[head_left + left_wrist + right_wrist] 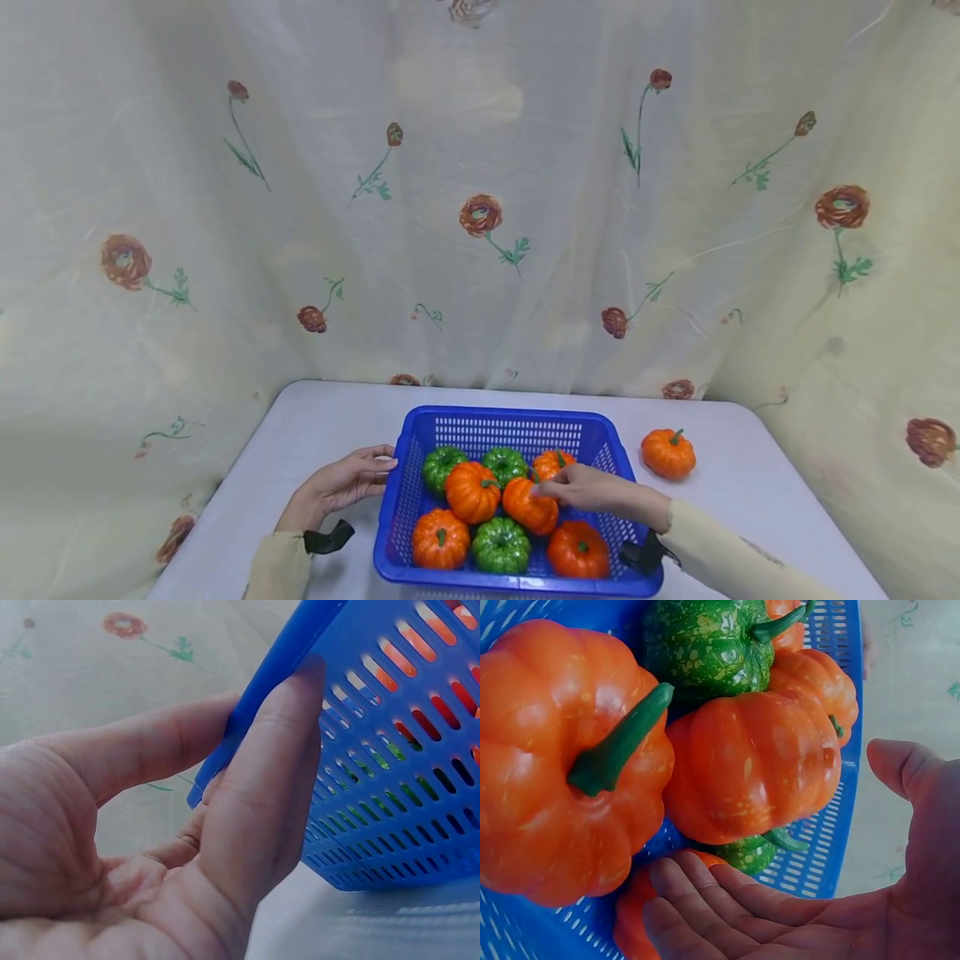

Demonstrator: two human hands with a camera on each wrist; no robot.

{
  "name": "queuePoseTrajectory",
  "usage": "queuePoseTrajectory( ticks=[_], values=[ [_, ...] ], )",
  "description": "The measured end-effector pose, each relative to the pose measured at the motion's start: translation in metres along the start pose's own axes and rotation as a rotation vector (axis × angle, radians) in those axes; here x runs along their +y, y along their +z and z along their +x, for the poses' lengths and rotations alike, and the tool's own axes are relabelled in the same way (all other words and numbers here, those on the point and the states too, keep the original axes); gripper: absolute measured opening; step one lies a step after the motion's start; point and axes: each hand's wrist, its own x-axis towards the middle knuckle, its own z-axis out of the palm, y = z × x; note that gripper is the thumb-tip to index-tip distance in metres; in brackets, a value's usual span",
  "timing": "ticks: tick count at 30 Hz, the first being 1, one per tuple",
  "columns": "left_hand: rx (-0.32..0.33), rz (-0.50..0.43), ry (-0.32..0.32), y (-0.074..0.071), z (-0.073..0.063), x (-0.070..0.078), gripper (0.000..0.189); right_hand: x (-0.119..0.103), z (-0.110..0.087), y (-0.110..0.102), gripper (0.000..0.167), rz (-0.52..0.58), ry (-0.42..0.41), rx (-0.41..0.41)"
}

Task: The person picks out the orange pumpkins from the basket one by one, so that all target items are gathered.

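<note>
A blue plastic basket holds several small pumpkins, orange and green. My left hand pinches its left rim between thumb and fingers, as the left wrist view shows at the basket wall. Over the right half of the basket is my right hand, its fingers extended and the thumb spread apart. Its nearest pumpkins are a middle orange pumpkin and another orange pumpkin by the fingertips, partly hidden by them. Whether the fingertips touch either one is unclear. A red-orange pumpkin lies closer to the front.
One orange pumpkin sits outside the basket on the white tabletop, to the right. Green pumpkins lie among the orange ones. A flower-printed curtain hangs behind the table and along both sides.
</note>
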Motion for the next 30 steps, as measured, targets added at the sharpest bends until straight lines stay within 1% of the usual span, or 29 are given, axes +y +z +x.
queuePoseTrajectory(
  ticks=[2,5,11,17,21,26,30],
  values=[
    [0.007,0.005,0.002,0.001,0.000,0.000,0.030,-0.002,0.001,0.002,0.043,0.005,0.011,-0.008],
    [0.016,0.010,0.004,0.001,0.001,0.000,0.030,-0.005,0.003,0.004,0.046,0.009,0.014,-0.011],
    [0.011,0.005,0.006,0.001,0.000,0.001,0.029,-0.005,0.007,0.011,0.053,0.005,-0.031,0.028],
    [-0.002,-0.009,0.000,0.002,-0.001,0.001,0.030,-0.002,0.011,0.016,0.054,0.059,-0.027,0.036],
    [-0.009,-0.013,0.001,0.003,-0.001,0.001,0.030,-0.002,0.011,0.016,0.054,0.083,-0.035,0.024],
    [-0.022,-0.018,0.002,0.001,-0.001,0.000,0.026,-0.004,0.008,0.016,0.049,0.090,-0.055,0.029],
    [-0.021,-0.015,0.002,-0.001,0.000,-0.001,0.027,-0.006,0.006,0.015,0.039,0.090,-0.050,0.064]
  ],
)
